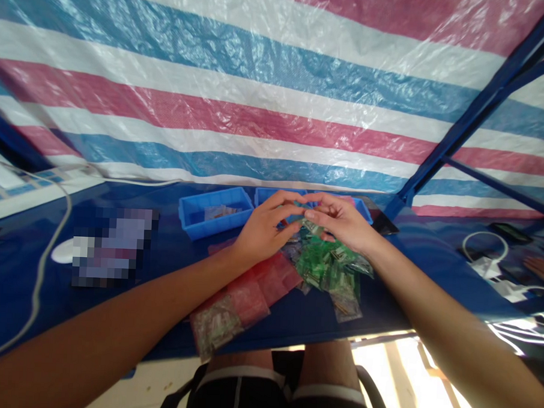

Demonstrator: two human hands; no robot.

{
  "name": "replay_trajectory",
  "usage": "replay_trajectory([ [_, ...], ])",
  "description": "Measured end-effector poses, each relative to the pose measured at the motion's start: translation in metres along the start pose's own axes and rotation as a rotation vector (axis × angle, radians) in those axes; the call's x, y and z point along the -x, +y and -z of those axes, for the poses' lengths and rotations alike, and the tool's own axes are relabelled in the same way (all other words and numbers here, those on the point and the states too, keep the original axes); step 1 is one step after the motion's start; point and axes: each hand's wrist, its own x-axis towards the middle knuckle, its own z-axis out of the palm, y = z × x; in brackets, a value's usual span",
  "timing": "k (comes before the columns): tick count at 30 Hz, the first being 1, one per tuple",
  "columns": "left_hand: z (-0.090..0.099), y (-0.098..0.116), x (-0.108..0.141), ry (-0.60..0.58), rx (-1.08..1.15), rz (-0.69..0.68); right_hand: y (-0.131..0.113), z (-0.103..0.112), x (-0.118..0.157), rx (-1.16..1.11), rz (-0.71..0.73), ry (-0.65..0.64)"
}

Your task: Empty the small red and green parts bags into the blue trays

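My left hand (pixel 271 223) and my right hand (pixel 338 222) meet at the fingertips above a pile of small bags. Fingers and thumbs on both are closed in a pinch. A sliver of something greenish shows between them, too small to name. Right below lie green and clear plastic bags (pixel 328 260) with small parts inside. Under my left wrist are red plastic bags (pixel 273 276), and a clear bag with small pieces (pixel 219 325) reaches over the table's front edge.
A blue bin (pixel 215 210) with a few small bags stands left of my hands. More blue bins (pixel 272 197) are partly hidden behind them. A white cable (pixel 41 266) crosses the blue table at left. At right lie a cable loop (pixel 484 237) and another person's hand (pixel 542 268).
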Motion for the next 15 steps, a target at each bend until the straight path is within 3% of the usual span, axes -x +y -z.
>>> replay_trajectory([
  [3,0.0002,0.003,-0.0005,-0.013,-0.001,0.059,0.0025,0.0039,-0.0016,0.081,0.014,0.016],
  [9,-0.0012,0.0039,-0.0001,-0.022,-0.034,0.229,-0.0024,0.0066,-0.002,0.151,0.219,0.142],
  [15,-0.006,0.0019,0.0024,-0.035,0.085,0.312,0.0003,0.004,-0.0056,0.077,0.179,0.113],
])
